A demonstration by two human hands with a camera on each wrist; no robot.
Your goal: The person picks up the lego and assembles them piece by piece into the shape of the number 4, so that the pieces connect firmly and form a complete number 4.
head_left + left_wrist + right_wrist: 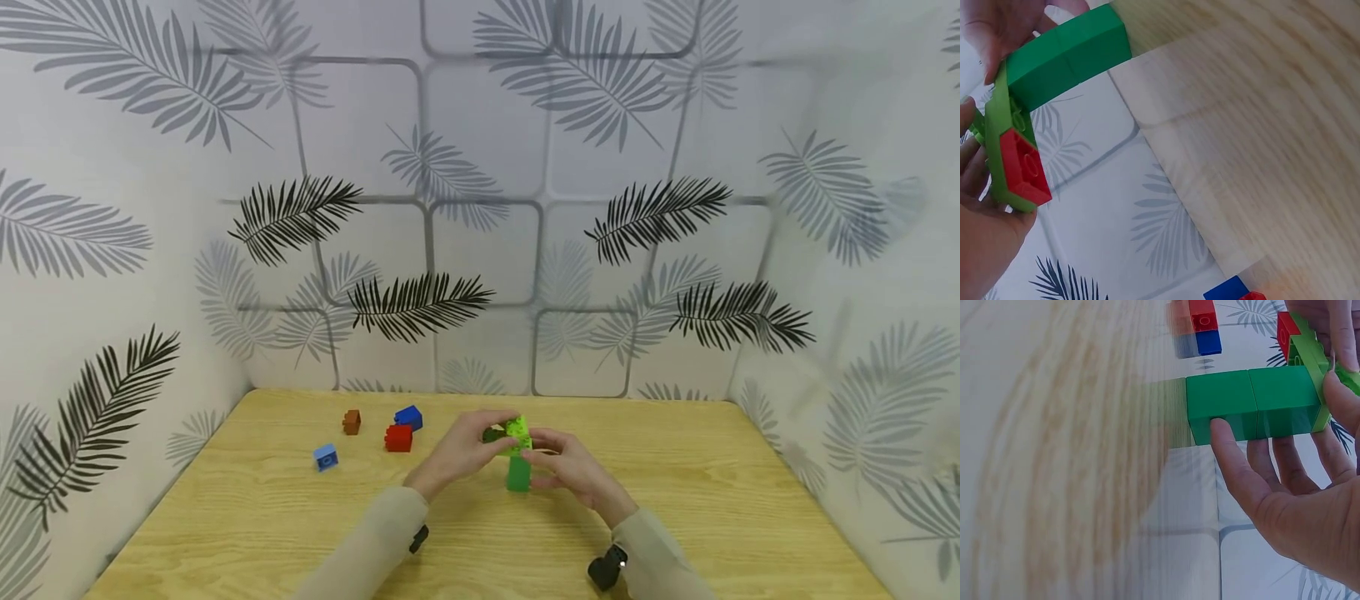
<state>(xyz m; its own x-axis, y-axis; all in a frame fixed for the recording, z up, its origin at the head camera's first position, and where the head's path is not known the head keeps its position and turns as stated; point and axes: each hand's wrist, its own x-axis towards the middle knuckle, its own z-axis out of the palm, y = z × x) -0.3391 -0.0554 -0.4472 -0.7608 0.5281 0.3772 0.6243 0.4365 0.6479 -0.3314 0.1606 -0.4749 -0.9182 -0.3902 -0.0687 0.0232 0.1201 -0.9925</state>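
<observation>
Both hands hold one assembly of toy building bricks up over the table. Two green bricks (1222, 403) sit in line, joined to a long light green brick (999, 156) that runs crosswise at their end. A red brick (1025, 165) is fixed to the underside of the light green one, near its other end. My left hand (468, 446) pinches the light green brick between thumb and fingers. On the other side, my right hand (573, 471) holds the assembly, fingers along the green bricks and thumb by the light green one. Another light green piece (1349, 378) is partly hidden by the fingers.
Left of the hands on the wooden table (247, 517) lie a red brick (399, 438), a blue brick (409, 417), a brown brick (352, 422) and a light blue brick (326, 457). A leaf-patterned covering (487, 250) stands behind and at both sides.
</observation>
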